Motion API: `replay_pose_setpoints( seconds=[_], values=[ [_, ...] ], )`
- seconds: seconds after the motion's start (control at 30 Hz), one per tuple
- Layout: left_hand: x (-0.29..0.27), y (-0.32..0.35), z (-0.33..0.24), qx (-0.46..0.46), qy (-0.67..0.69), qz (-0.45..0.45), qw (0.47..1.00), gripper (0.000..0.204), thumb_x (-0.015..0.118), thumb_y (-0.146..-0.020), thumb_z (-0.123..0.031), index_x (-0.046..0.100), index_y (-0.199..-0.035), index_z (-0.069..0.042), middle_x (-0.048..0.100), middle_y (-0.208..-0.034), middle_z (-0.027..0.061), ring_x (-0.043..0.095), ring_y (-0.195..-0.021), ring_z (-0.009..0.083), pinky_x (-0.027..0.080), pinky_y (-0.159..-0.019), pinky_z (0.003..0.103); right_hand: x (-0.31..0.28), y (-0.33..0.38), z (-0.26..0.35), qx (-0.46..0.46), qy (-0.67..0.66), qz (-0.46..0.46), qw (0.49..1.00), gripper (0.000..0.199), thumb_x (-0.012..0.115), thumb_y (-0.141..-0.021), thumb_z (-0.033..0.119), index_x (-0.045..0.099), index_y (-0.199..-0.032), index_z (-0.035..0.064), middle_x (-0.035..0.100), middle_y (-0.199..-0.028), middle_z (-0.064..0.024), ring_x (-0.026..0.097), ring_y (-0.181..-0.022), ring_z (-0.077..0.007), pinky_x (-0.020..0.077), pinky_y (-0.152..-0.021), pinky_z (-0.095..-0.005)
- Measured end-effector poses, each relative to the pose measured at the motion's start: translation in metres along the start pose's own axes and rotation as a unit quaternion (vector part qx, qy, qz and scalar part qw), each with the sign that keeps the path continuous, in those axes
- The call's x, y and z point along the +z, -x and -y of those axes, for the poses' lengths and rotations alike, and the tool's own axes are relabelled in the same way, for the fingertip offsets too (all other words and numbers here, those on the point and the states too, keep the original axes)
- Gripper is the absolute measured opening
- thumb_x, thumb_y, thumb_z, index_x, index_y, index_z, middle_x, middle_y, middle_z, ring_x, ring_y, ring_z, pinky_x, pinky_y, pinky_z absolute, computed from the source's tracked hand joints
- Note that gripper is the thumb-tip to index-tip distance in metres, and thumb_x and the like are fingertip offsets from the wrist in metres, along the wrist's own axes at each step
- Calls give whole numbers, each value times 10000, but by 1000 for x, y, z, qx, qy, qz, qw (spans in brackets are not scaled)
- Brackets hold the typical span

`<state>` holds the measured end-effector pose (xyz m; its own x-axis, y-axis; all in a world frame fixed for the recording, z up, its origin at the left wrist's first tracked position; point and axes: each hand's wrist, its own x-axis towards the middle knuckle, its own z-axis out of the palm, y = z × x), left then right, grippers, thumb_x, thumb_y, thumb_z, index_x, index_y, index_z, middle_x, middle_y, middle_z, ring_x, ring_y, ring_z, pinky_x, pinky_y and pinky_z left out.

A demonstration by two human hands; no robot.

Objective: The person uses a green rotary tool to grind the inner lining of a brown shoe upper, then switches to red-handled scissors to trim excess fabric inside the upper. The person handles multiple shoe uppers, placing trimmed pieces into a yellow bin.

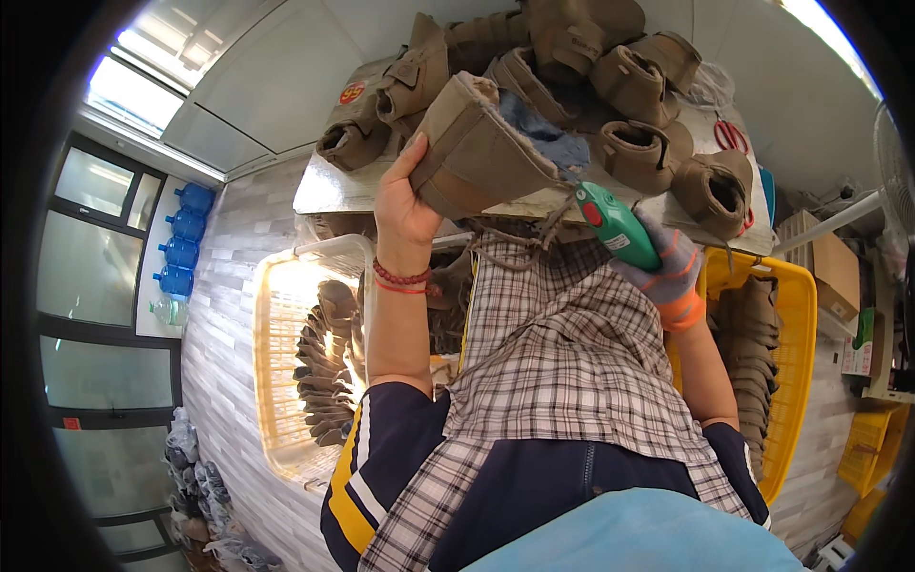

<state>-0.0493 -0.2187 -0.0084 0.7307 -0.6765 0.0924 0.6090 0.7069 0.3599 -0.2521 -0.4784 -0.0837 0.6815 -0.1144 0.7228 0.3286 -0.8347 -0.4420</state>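
My left hand (408, 202) grips a brown boot (481, 153) by its outer side, thumb on top, and holds it tilted above the near edge of the table. Blue-grey fluffy lining (548, 133) shows at the boot's opening. My right hand (672, 267), in a grey and orange glove, is closed round a green handheld tool (620, 229) with a red button. The tool's front end is close to the boot's rim; whether they touch I cannot tell. Brown laces (543, 229) dangle below the boot over my checked apron (572, 353).
Several brown boots (634, 153) crowd the table (324, 191). Red-handled scissors (731, 136) lie at its right. A white basket (272, 362) on my left and a yellow basket (799, 353) on my right hold stacked brown pieces. Blue water bottles (181, 253) stand by the left wall.
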Motion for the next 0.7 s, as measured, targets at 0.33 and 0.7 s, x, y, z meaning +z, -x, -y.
replay_pose_setpoints(
  seconds=[0.33,0.7],
  values=[
    [-15,-5,2,-38,41,4,998,353,448,-948,-119,460,-1262,40,509,-1278,197,509,-1166,321,414,-1006,453,6,9,-9,11,-48,-13,999,659,861,-558,263,610,-1121,30,661,-840,-123,636,-680,-258,509,-622,-329],
    [-1,-3,23,27,-82,-63,994,371,471,-943,-109,439,-1287,24,482,-1317,173,470,-1210,316,381,-1036,465,4,-3,9,40,-84,8,996,652,851,-599,272,591,-1141,19,666,-865,-133,655,-726,-241,519,-656,-313]
  ],
)
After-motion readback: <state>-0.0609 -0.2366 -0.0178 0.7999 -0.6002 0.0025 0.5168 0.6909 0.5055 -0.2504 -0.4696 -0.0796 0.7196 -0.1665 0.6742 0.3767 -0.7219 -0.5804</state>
